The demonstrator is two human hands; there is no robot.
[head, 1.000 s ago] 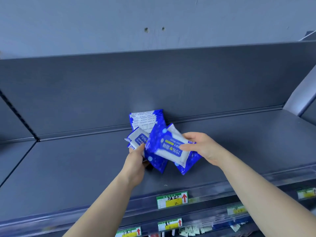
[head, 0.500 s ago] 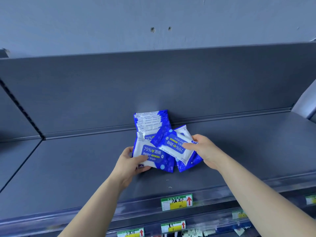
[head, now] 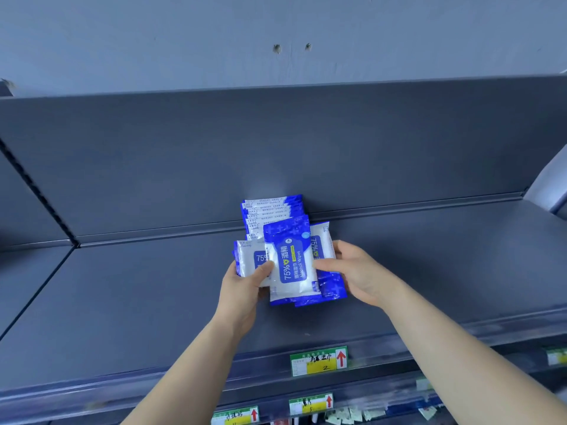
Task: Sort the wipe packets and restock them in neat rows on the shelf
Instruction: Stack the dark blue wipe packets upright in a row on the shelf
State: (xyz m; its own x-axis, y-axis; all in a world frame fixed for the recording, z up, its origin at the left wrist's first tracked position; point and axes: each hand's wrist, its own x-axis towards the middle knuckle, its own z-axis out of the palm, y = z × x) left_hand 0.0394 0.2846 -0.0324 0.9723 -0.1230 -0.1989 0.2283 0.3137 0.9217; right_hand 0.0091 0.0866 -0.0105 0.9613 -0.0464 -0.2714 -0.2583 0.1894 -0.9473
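A row of several blue-and-white wipe packets (head: 270, 211) stands on edge against the back panel of the dark grey shelf (head: 138, 296). In front of it, a packet labelled 75% Alcohol Wipes (head: 291, 265) is held upright between both hands. My left hand (head: 245, 286) grips its left edge with the thumb on the front, together with another packet (head: 250, 259) behind it. My right hand (head: 352, 271) pinches the right edge, holding a further packet (head: 322, 243) behind the front one. How many packets lie in the bunch is hidden.
The shelf's front rail carries a green and yellow price tag (head: 319, 360). Lower rails hold more tags (head: 310, 403) and small white items (head: 352, 414). A slotted upright (head: 36, 194) divides the shelf at left; another shelf bay begins at right (head: 546, 182).
The front packet has turned from a slant to upright and shifted left over the left hand's packet. Both hands have closed in on its edges.
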